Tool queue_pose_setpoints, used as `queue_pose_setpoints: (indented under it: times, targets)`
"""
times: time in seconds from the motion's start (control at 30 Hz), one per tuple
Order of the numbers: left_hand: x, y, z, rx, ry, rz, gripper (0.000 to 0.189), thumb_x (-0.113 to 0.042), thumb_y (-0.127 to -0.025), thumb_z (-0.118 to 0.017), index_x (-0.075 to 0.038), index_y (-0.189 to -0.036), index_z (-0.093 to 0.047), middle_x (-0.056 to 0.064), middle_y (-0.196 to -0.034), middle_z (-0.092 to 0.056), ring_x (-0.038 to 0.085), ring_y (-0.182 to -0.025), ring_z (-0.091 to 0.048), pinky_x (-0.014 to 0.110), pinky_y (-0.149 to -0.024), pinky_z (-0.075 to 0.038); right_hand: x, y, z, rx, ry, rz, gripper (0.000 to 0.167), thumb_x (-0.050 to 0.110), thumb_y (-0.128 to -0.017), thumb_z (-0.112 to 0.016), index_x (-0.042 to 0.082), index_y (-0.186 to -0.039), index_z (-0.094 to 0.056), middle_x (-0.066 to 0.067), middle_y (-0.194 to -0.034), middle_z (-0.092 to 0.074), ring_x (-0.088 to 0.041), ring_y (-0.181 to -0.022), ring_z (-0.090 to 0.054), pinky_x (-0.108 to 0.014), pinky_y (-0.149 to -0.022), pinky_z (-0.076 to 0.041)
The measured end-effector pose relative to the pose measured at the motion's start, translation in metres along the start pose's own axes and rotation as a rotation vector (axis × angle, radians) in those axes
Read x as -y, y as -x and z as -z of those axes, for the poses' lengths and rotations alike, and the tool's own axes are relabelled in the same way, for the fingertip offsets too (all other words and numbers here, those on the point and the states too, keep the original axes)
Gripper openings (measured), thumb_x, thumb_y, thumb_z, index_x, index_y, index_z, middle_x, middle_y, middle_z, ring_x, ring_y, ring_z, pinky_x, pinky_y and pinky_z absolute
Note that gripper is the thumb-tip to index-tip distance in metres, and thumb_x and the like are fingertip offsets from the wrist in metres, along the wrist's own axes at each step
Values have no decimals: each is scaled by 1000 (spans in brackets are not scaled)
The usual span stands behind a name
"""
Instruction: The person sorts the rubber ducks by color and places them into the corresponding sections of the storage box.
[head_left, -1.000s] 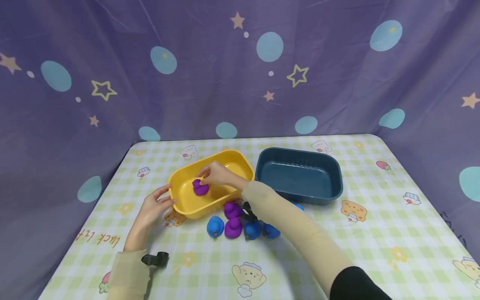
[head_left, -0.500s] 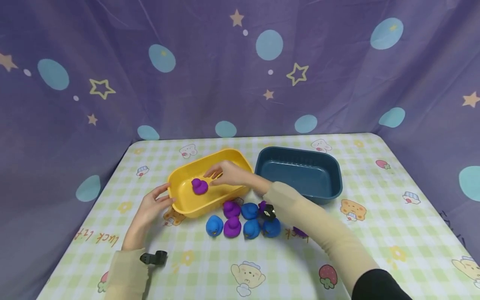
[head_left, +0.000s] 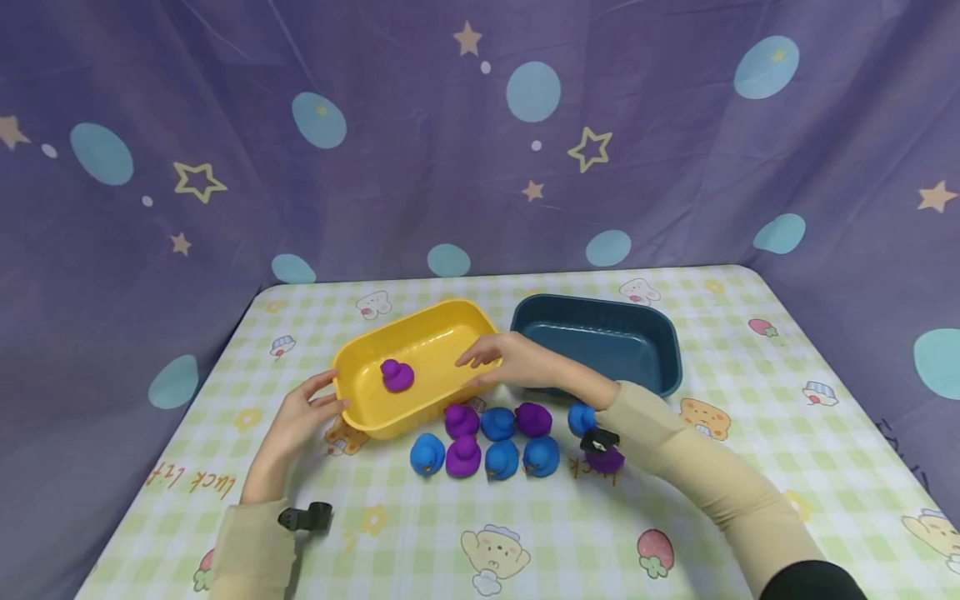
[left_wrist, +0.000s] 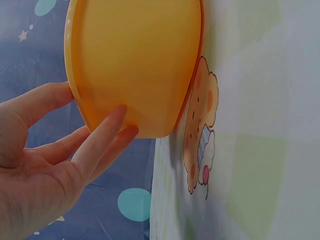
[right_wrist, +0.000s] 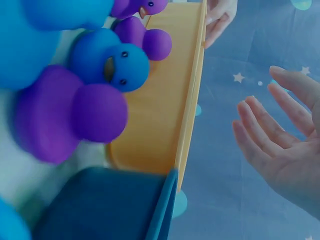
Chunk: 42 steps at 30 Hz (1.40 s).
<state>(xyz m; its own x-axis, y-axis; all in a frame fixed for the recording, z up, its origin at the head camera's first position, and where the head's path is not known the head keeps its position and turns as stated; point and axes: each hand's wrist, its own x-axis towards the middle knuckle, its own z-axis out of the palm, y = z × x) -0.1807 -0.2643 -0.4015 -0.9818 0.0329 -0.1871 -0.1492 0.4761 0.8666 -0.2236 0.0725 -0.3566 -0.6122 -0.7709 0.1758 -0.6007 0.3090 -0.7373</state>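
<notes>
Inside the yellow tub (head_left: 438, 354), toward its left end, one purple rubber duck (head_left: 397, 377) sits on the floor. My left hand (head_left: 300, 417) rests its extended fingers on the tub's left end; the left wrist view shows fingertips (left_wrist: 120, 111) against the outer wall. My right hand (head_left: 521, 362) holds nothing. It hovers over the tub's right end, fingers spread and loosely bent, also seen free in the right wrist view. Two loose rows of blue ducks (head_left: 542, 456) and purple ducks (head_left: 463, 457) stand on the table in front of the tub.
A dark teal tub (head_left: 600, 346) stands right of the yellow one, partly hidden by my right forearm. Another blue duck (head_left: 581, 419) and a purple duck (head_left: 604, 461) lie under my right wrist camera. A checked cloth (head_left: 405, 542) covers the table; a purple curtain hangs behind.
My right hand has let go of the purple duck in the yellow tub and moved right, uncovering more ducks on the table. The left hand has stayed on the tub's end.
</notes>
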Motion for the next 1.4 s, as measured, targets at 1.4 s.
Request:
queue_pose_setpoints:
  times: [1.4]
  targets:
    - [1,-3,2,-6,-19,0,65,-12,-83,-59,-1,-137,-26,21,-142,-22,37,-120,-39,43,-97,-35,-11,143,13,0,137,-188,26,12,-79,-65,12,-105,-64,0,-104,-62,-20,-96,-58,-39,-79,-48]
